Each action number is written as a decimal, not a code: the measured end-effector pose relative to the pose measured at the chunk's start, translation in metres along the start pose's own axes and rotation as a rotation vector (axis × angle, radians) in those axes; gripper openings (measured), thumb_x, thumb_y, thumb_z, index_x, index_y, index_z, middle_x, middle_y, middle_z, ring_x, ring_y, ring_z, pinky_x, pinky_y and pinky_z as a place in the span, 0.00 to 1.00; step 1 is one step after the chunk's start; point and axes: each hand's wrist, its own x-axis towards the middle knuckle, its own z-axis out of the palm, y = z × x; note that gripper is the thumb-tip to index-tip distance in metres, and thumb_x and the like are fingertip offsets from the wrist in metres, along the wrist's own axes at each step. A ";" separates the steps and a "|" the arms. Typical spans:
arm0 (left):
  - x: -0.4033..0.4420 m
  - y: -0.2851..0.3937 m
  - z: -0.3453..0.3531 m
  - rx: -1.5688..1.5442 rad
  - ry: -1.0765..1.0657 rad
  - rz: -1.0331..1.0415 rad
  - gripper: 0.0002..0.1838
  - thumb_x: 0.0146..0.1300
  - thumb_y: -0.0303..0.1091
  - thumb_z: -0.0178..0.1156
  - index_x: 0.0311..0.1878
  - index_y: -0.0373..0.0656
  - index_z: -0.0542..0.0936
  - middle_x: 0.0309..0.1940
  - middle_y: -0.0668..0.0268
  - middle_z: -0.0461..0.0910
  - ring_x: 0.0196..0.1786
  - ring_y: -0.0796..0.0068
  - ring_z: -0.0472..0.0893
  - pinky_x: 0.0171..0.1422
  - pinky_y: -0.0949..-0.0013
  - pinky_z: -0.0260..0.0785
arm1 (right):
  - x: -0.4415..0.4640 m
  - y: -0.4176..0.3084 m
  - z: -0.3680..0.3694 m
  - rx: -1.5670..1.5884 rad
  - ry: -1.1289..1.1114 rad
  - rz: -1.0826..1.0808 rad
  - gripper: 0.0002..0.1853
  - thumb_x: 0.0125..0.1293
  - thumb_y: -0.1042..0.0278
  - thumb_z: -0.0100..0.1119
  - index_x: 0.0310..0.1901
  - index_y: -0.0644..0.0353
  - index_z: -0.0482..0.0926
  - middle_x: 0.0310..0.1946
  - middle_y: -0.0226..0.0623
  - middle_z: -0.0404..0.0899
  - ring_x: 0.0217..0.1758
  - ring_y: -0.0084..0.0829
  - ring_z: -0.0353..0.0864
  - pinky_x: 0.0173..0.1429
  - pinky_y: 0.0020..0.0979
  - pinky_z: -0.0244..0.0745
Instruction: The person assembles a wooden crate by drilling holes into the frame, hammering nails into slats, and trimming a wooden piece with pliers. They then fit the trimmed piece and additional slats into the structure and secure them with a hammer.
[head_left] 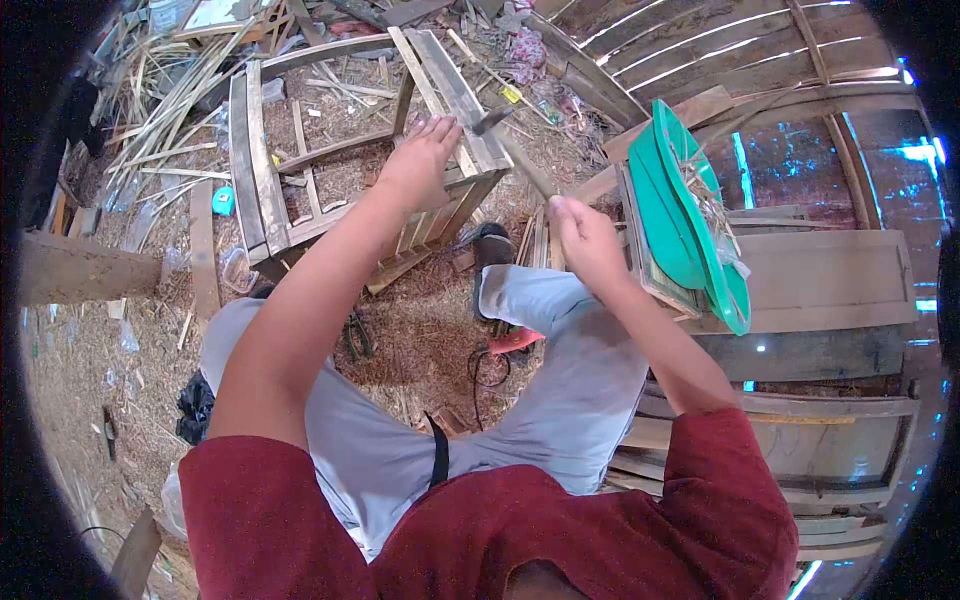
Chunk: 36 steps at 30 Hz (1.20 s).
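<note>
My right hand (588,240) is closed around the wooden handle of a hammer (530,172). The hammer's dark head is over the near right corner of a wooden frame (432,75) made of slats and rails. On the frame's top slats, just left of the hammer head, lies my left hand (425,158) with its fingers stretched out flat. Whether a nail is under or beside those fingers is too small to tell. The frame stands on the ground in front of my knees.
A green plastic basin (680,215) holding wood scraps stands at the right on a wooden piece. Thin wood strips (185,110) are heaped at the back left. A red-handled tool (515,342) with a cord lies between my legs, near pliers (357,335). Wooden panels (810,280) line the right wall.
</note>
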 end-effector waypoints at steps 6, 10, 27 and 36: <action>0.003 0.006 -0.007 0.061 -0.050 -0.008 0.58 0.46 0.39 0.79 0.80 0.35 0.60 0.82 0.49 0.58 0.85 0.53 0.58 0.90 0.59 0.48 | 0.001 0.018 0.017 0.059 0.028 0.006 0.25 0.82 0.48 0.49 0.39 0.63 0.81 0.25 0.56 0.80 0.30 0.56 0.83 0.38 0.50 0.75; 0.000 0.005 -0.002 0.046 -0.027 -0.022 0.57 0.49 0.39 0.78 0.81 0.36 0.59 0.83 0.51 0.57 0.85 0.55 0.57 0.90 0.59 0.48 | -0.010 0.008 0.020 0.083 0.088 -0.029 0.22 0.82 0.51 0.51 0.44 0.64 0.83 0.24 0.49 0.79 0.30 0.40 0.81 0.38 0.41 0.74; 0.000 -0.001 0.006 0.001 0.015 -0.005 0.58 0.43 0.35 0.80 0.80 0.36 0.61 0.82 0.49 0.58 0.84 0.51 0.58 0.90 0.57 0.48 | -0.027 0.015 0.057 0.655 0.266 0.161 0.28 0.84 0.46 0.48 0.30 0.63 0.77 0.22 0.30 0.73 0.27 0.25 0.72 0.37 0.34 0.71; -0.004 0.003 0.000 -0.024 0.035 0.006 0.56 0.44 0.34 0.78 0.79 0.35 0.63 0.81 0.48 0.60 0.84 0.50 0.59 0.89 0.55 0.50 | -0.029 -0.005 0.051 0.393 0.185 0.152 0.27 0.85 0.48 0.45 0.32 0.63 0.75 0.22 0.28 0.71 0.28 0.23 0.71 0.37 0.33 0.70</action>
